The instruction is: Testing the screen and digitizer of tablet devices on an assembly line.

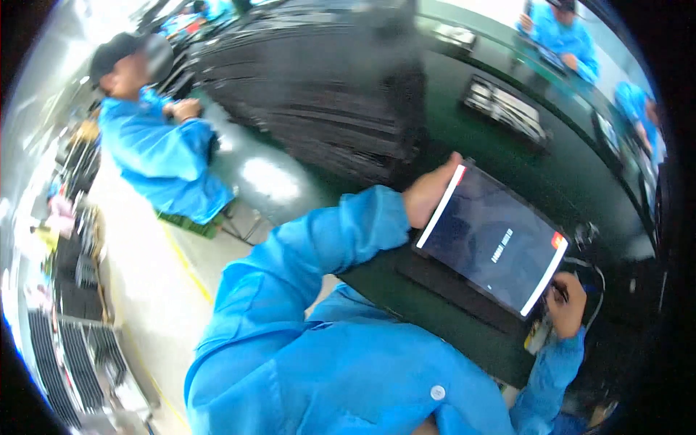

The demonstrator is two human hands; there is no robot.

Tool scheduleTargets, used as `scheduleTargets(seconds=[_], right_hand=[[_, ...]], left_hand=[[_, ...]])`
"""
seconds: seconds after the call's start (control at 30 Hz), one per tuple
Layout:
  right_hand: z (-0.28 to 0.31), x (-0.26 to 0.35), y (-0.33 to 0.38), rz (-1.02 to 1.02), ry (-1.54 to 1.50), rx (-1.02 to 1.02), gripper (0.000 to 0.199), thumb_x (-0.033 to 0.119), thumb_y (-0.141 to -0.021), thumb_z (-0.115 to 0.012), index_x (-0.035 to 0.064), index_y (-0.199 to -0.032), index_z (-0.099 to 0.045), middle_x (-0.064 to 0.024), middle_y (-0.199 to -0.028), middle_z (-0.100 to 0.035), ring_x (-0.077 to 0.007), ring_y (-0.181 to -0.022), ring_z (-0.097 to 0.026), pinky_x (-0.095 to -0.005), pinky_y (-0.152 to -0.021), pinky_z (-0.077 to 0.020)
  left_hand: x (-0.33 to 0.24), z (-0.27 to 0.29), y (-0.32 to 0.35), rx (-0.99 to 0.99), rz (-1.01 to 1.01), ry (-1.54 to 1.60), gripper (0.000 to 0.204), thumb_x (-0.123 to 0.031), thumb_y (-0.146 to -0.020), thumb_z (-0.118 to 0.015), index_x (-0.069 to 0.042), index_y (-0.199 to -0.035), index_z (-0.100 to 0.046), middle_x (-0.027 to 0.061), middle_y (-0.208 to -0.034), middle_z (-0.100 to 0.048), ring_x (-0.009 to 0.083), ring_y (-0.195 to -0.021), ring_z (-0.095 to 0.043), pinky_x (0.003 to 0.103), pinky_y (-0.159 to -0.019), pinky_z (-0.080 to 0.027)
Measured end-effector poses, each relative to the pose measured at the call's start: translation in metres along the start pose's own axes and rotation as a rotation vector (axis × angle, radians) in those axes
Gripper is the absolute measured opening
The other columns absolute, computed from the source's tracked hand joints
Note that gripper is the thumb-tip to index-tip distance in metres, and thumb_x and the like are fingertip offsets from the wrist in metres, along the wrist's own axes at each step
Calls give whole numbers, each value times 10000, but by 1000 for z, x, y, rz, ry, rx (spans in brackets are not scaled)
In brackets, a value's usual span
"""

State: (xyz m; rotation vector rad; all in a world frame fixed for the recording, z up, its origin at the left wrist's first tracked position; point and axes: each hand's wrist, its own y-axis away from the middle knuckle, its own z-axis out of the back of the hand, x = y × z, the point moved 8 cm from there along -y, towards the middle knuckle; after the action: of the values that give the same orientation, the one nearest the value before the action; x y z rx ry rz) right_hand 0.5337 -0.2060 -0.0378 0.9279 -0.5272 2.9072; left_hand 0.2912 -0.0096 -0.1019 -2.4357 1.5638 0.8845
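So the person in the blue smock is holding a flat dark tablet-like panel [493, 243] over the dark green workbench [573, 181], one hand at each short end. The left hand [429, 194] is clamped on the upper-left end, thumb up over the white edge strip and fingers tucked underneath where I can't see them. The right hand [567, 304] is down at the lower-right end, curled in against that edge, but whether it's really gripping the panel or just pinching the thin dark cable [591, 272] trailing off there, I can't tell. The panel's long axis runs on a diagonal from upper left to lower right, screen side up, tilted a bit toward the person, sitting right between the two hands, so neither is meaningfully nearer. Just under it there's a dark flat tray or mat [449, 286] on the bench. Further back a big stack of black trays [326, 94] fills the bench, what's in them is too blurry, and an open tray of pale parts [507, 109] sits well apart. A co-worker [156, 138] in blue sits off to the left.
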Motion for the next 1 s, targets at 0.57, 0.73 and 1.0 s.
scheduleTargets(seconds=[0.57,0.73,1.0], right_hand=[[-26,-28,3,-250,-281,-12,211,-79,-720,-543,48,-863,-454,25,-730,-455,-28,-638,-388,-170,-533,-313],[-16,-55,12,-147,-185,66,413,-49,-754,-582,29,-1147,-484,-19,-924,-512,-77,-708,-423,-202,-630,-380],[2,-55,16,-88,-214,-32,279,-69,-831,-490,-21,-1106,-488,-135,-1169,-483,-224,-1092,-482,-327,-934,-368]], left_hand=[[-6,-5,14,-167,43,-94,625,-602,-871,-374,-46,-1081,-568,156,-1073,-609,260,-980,-576,402,-916,-433],[0,-11,9,-82,73,-20,625,-596,-879,-359,-41,-1078,-567,156,-1066,-613,246,-983,-578,394,-902,-445],[-1,-3,11,-225,42,-95,642,-600,-883,-335,-27,-1066,-557,153,-1003,-611,233,-902,-598,355,-844,-475]])
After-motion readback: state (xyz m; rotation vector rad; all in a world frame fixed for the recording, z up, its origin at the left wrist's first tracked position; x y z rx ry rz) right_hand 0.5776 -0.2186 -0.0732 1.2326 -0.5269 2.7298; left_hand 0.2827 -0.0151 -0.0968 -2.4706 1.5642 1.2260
